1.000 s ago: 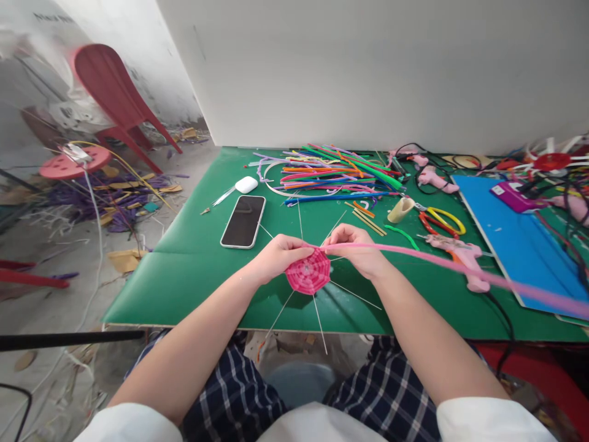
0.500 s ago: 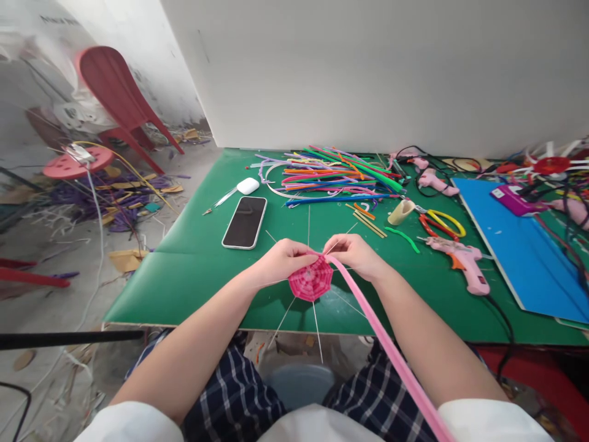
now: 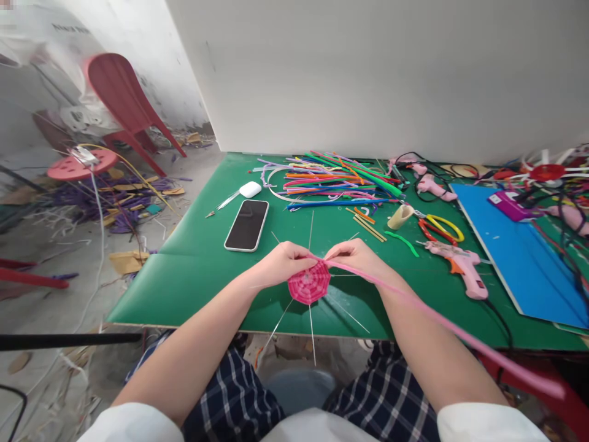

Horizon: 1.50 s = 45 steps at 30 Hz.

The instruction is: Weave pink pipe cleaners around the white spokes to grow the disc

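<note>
A pink woven disc with thin wire spokes sticking out all round hangs just above the green table, near its front edge. My left hand pinches the disc's upper left rim. My right hand is closed on a long pink pipe cleaner at the disc's upper right rim. The loose end of that pipe cleaner trails off to the lower right, across my right forearm.
A phone and a white earbud case lie at the left. A heap of coloured pipe cleaners sits behind. Pink glue guns, pliers and a blue board are at the right. A red chair stands on the littered floor.
The loose pink pipe cleaner swung from pointing right, down toward my lap, and now trails to the lower right. The disc has turned slightly between my hands.
</note>
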### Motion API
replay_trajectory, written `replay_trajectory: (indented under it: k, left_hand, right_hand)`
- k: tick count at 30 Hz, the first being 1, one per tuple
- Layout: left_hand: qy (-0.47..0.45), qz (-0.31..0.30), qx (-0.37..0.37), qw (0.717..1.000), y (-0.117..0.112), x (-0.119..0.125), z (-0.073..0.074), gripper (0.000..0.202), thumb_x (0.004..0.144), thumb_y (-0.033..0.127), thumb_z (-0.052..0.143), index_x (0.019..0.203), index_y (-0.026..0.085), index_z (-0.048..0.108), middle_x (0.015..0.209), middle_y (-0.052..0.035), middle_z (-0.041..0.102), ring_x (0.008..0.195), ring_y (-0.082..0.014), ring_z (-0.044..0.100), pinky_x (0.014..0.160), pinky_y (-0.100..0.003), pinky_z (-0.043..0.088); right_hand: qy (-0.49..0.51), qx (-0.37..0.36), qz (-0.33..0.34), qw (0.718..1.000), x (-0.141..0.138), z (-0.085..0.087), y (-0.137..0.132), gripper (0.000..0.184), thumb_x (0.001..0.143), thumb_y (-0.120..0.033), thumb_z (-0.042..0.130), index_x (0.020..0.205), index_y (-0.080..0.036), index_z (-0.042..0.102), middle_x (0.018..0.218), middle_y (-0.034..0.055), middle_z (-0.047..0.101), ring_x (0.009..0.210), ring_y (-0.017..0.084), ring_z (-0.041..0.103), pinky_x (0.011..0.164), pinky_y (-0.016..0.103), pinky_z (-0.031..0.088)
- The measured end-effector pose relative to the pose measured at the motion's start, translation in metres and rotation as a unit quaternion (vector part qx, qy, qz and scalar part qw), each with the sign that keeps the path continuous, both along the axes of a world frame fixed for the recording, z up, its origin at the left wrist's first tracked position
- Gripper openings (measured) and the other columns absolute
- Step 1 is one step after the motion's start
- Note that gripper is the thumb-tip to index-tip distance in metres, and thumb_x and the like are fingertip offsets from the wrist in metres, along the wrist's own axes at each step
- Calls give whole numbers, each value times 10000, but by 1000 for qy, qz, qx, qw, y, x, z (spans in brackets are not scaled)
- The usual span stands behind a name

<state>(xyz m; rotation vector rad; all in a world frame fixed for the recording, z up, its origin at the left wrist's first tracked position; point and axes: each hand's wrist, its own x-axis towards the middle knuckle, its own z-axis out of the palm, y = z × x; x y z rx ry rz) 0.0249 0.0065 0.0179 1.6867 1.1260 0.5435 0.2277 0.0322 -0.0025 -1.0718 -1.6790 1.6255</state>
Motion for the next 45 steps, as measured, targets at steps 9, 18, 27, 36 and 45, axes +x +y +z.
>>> replay_trajectory:
  k: [9,18,27,36,45]
  left_hand:
    - [-5,-38,13,999,0,-1,-4,297,781,328,524,851,117,721,663,-21,642,574,-106,491,522,-201,375]
    - [-4,-10,17,1000,0,1,-7,314,777,358,535,846,120,727,620,-12,624,537,-93,459,485,-193,342]
    - [-24,-13,-8,1000,0,1,-2,404,777,456,534,815,96,712,615,-24,598,538,-97,464,474,-195,327]
    - [-30,2,7,1000,2,0,-13,339,801,397,519,889,125,701,722,-26,638,635,-119,514,564,-210,396]
    - [-60,-43,4,997,1,-2,-12,365,803,433,510,720,107,652,600,12,508,552,-88,419,492,-202,307]
  right_hand:
    - [16,8,10,1000,-2,-3,0,97,575,-221,747,624,-163,687,613,0,673,604,130,604,639,271,476]
    - [-2,35,0,999,-5,-4,-1,152,622,-289,731,674,-164,663,642,-2,655,630,130,587,656,274,453]
    - [-7,31,8,999,-6,-6,-3,202,672,-341,691,717,-161,612,649,-17,601,611,112,542,624,259,416]
    - [-16,35,9,999,-5,-5,-3,197,700,-339,672,735,-158,602,645,-13,599,581,97,524,583,239,398]
    - [-45,53,21,997,-7,-2,-5,221,674,-359,689,744,-167,604,679,1,609,617,118,546,603,254,431]
